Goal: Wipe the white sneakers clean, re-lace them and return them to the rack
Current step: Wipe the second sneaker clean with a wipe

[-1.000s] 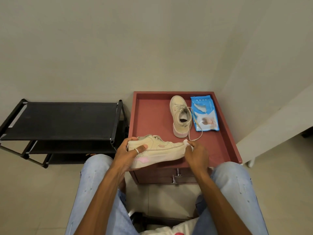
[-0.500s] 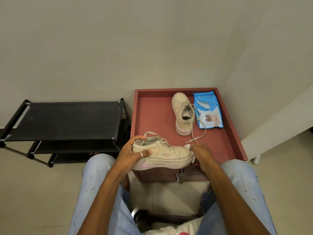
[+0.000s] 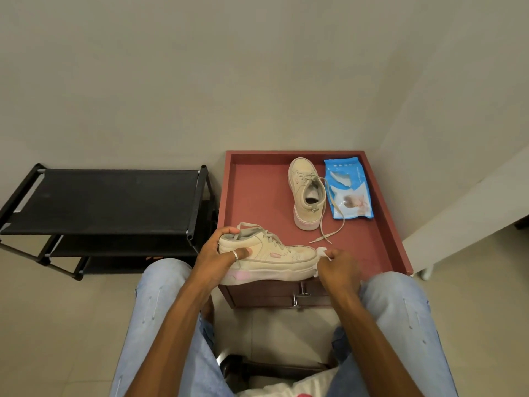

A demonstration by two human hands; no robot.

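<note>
My left hand point(image 3: 219, 255) grips the heel of a white sneaker point(image 3: 274, 257) with a pink-tinted sole, held upright with its toe pointing right over the front edge of the red cabinet top point(image 3: 257, 196). At the toe, my right hand point(image 3: 337, 266) pinches a small white wipe point(image 3: 322, 251) against the shoe. The second white sneaker point(image 3: 306, 193) stands on the cabinet top further back, its loose lace point(image 3: 326, 224) trailing toward me. The black shoe rack point(image 3: 103, 202) stands to the left.
A blue pack of wet wipes point(image 3: 347, 189) lies right of the second sneaker. The cabinet has raised edges and drawer handles point(image 3: 300, 295) in front. My knees in light jeans flank it. A white panel point(image 3: 469, 204) leans at the right. Walls close in behind.
The held sneaker turned from lying on its side to upright. My right hand stayed at its toe with the wipe. The camera view shifted slightly.
</note>
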